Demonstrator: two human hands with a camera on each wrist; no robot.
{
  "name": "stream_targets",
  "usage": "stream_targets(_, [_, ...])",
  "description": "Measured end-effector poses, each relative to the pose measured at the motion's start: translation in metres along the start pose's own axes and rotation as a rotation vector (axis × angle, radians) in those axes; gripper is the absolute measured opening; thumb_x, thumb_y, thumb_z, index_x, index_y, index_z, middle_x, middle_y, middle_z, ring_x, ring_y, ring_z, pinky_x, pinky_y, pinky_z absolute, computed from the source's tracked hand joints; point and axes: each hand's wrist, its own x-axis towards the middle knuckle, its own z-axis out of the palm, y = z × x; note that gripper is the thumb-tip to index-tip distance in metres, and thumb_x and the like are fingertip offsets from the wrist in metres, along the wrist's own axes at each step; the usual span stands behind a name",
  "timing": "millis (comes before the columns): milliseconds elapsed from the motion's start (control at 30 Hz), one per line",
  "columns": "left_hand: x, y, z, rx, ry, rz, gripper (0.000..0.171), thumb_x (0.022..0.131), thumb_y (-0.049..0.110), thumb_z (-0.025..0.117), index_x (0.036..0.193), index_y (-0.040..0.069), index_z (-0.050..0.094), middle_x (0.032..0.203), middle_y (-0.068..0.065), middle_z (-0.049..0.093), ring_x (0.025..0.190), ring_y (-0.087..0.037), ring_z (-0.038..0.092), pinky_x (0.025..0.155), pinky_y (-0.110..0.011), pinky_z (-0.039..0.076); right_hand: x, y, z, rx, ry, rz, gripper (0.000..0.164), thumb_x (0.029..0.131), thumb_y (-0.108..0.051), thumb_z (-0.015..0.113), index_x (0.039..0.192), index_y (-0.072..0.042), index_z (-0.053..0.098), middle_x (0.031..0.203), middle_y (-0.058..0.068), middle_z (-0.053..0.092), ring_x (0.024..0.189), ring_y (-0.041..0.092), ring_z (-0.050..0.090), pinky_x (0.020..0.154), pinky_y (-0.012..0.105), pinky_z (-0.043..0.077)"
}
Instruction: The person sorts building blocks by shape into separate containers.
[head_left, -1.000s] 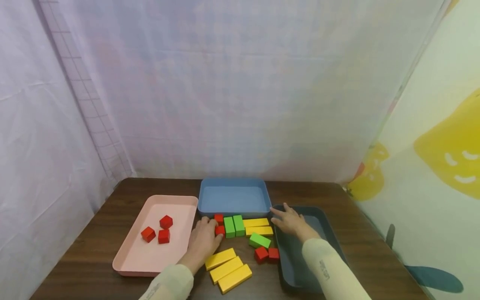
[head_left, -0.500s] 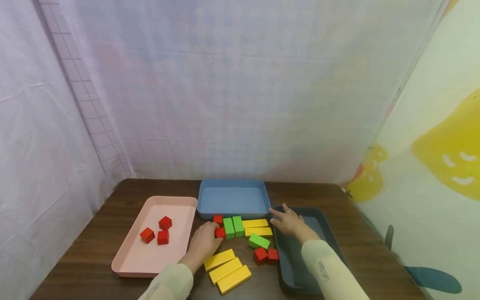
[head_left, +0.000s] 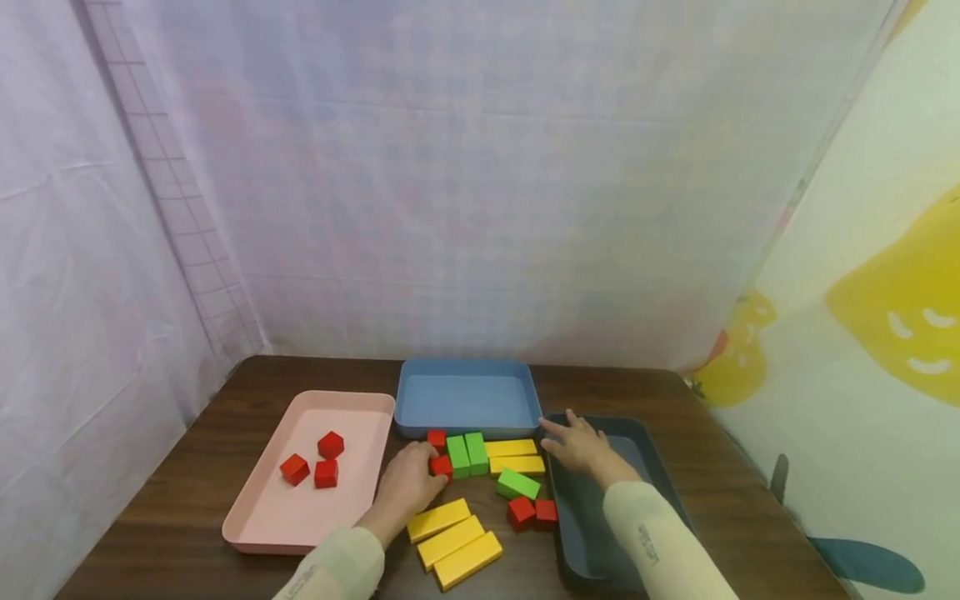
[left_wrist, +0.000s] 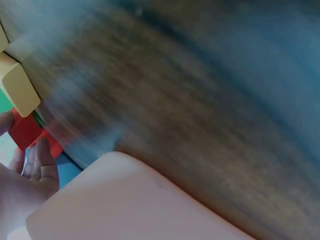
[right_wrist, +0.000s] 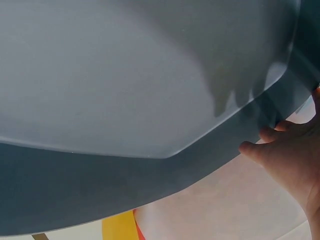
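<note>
My left hand (head_left: 408, 481) pinches a red cube (head_left: 442, 467) between thumb and fingertips, left of the green blocks (head_left: 468, 455). Another red cube (head_left: 436, 439) stands just behind it. In the left wrist view the held cube (left_wrist: 25, 131) shows between the thumb and the curled fingers. Over the far left corner of the dark grey tray (head_left: 588, 554) is my right hand (head_left: 579, 446), fingers spread and holding nothing. The right wrist view has its fingers at the tray's rim (right_wrist: 185, 182).
A pink tray (head_left: 262, 517) with three red cubes stands at the left, a blue tray (head_left: 465, 429) at the back. Yellow blocks (head_left: 452, 542) lie in front; two more yellow blocks (head_left: 516, 465), a green block (head_left: 518, 483) and two red cubes (head_left: 522, 513) lie near the dark tray.
My left hand has drawn slightly nearer, and the red cube at its fingertips has shifted a little nearer, apart from the cube behind. The right hand stays in place.
</note>
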Motion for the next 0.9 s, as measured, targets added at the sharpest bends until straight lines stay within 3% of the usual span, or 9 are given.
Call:
stream_targets(300, [0.004, 0.003, -0.011, -0.037, 0.032, 0.039, 0.025, 0.078, 0.016, 0.082, 0.094, 0.005, 0.067, 0.083, -0.002, 0.059, 0.071, -0.017, 0.055, 0.065, -0.034, 0.050, -0.001, -0.001, 0.001, 0.013, -0.005, -0.004, 0.052, 0.105, -0.034, 0.047, 0.153, -0.016, 0.039, 0.159, 0.031, 0.013, 0.143, 0.053, 0.014, 0.110, 0.071, 0.009])
stream_targets(633, [0.013, 0.001, -0.037, -0.035, 0.061, -0.040, 0.029, 0.081, 0.019, 0.080, 0.102, 0.004, 0.068, 0.091, -0.005, 0.064, 0.078, -0.020, 0.058, 0.072, -0.039, 0.052, 0.001, 0.001, 0.002, 0.023, -0.003, 0.006, 0.052, 0.105, -0.035, 0.047, 0.153, -0.017, 0.039, 0.159, 0.031, 0.013, 0.144, 0.052, 0.013, 0.110, 0.071, 0.008])
stream_targets(900, [0.019, -0.009, -0.064, -0.043, 0.102, -0.093, 0.025, 0.083, 0.021, 0.078, 0.101, 0.011, 0.064, 0.082, 0.000, 0.059, 0.073, -0.018, 0.055, 0.065, -0.034, 0.049, 0.002, 0.000, 0.001, 0.009, -0.002, 0.018, 0.053, 0.105, -0.037, 0.047, 0.153, -0.018, 0.039, 0.159, 0.030, 0.014, 0.144, 0.052, 0.014, 0.111, 0.070, 0.009])
